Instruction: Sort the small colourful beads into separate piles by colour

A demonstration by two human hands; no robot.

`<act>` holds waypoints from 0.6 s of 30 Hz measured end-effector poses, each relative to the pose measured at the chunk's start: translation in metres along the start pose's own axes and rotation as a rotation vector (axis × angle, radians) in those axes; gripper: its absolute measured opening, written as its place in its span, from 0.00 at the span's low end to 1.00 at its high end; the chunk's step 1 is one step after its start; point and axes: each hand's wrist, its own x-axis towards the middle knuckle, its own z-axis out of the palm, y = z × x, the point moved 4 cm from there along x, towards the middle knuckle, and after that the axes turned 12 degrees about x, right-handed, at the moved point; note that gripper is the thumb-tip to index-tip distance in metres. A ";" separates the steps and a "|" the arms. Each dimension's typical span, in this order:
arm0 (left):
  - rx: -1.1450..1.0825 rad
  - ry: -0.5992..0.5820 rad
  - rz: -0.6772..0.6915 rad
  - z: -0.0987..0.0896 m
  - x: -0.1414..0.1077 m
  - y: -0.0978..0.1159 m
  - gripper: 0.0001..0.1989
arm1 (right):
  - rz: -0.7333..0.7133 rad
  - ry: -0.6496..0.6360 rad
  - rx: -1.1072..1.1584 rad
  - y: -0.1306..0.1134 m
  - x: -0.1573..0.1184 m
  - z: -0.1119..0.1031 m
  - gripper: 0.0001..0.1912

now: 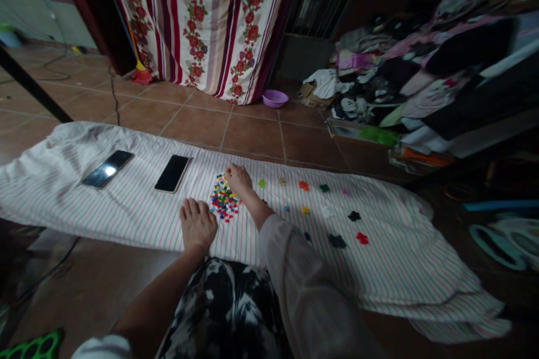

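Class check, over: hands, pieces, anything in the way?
Right hand at mixed pieces, far edge. Left hand beside them. Small coloured clusters rightward. Phones leftward, clear of pieces.

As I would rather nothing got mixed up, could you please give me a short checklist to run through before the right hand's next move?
1. Right hand at the mixed pile of small multicoloured pieces: ok, at its far edge.
2. Piece held in that hand: cannot tell, too small.
3. Left hand clear of the pile: cannot tell, it lies palm down close beside it.
4. Pile all one colour: not ok, many colours mixed.
5. Bright red cluster and orange cluster apart: ok, white striped fabric shows between.
6. Black-screened rectangular phone clear of the pile: ok, a gap shows.
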 end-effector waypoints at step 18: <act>-0.024 -0.008 -0.001 -0.003 0.000 0.000 0.17 | 0.074 0.228 0.292 0.046 -0.032 -0.028 0.06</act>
